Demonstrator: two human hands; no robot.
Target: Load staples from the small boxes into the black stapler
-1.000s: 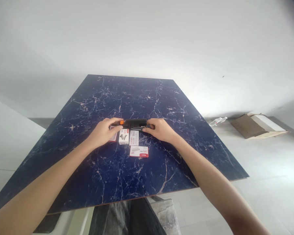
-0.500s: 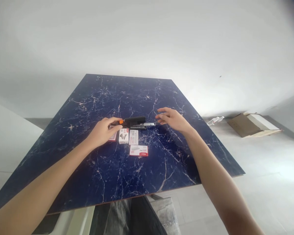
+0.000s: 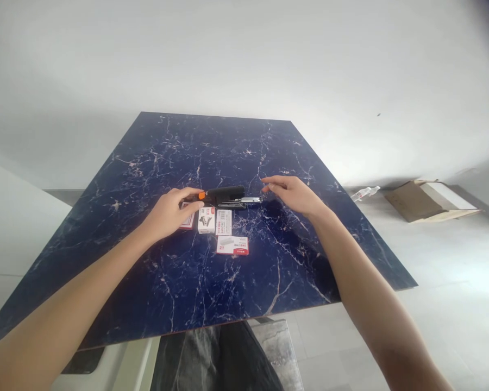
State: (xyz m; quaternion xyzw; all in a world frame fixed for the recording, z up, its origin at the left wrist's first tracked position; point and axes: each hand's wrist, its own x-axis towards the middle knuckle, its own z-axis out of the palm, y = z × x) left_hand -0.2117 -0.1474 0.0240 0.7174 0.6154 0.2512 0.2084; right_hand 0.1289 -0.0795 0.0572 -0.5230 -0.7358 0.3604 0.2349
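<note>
A black stapler (image 3: 226, 194) with an orange rear end lies on the blue marbled table, its top swung back and its metal staple channel (image 3: 250, 200) exposed toward the right. My left hand (image 3: 169, 214) grips the stapler's rear, thumb and fingers on either side of the orange part. Just beyond the channel's right tip hovers my right hand (image 3: 291, 194), fingers bent loosely and a gap showing between index finger and thumb; I see nothing in it. Close below the stapler sit a small white box (image 3: 206, 221) with a clip picture and a white staple box (image 3: 224, 222).
Nearer me lies a red-and-white staple box (image 3: 232, 245). Another red-edged box (image 3: 187, 220) is partly covered by my left hand. The table (image 3: 146, 293) ends at the wall. On the floor at right are an open cardboard box (image 3: 415, 202) and a clear plastic item (image 3: 365, 193).
The camera view has shifted slightly. My right hand's fingers have drawn closer together near the channel's tip. My left hand keeps its hold on the stapler.
</note>
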